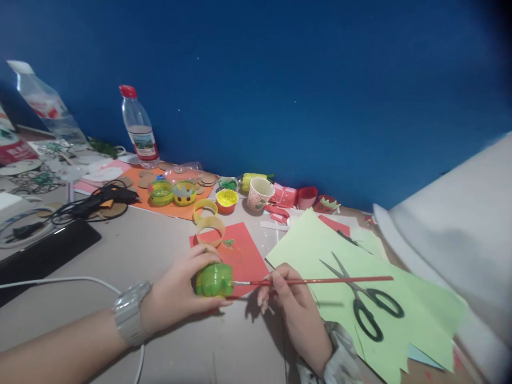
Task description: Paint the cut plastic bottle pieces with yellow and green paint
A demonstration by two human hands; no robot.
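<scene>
My left hand [188,285], with a watch on its wrist, is closed round a small rounded plastic piece [216,280] coated in green paint. Between the thumb and fingers of my right hand [294,304] is a thin paintbrush [336,280] with a red handle. The brush tip touches the right side of the green piece. Beneath lies a red sheet of paper [248,253] with a green smear. Just beyond my left hand are two yellow rings [210,232]. Scissors [356,290] with black handles rest on light green paper [420,288] to the right.
Small cups of yellow paint [227,198] and green paint [228,184] stand near a patterned paper cup [259,194]. Two decorated plastic cups [184,193] sit on orange paper [168,210]. A water bottle [140,133], black cables [96,201] and a white cord [72,279] are leftward.
</scene>
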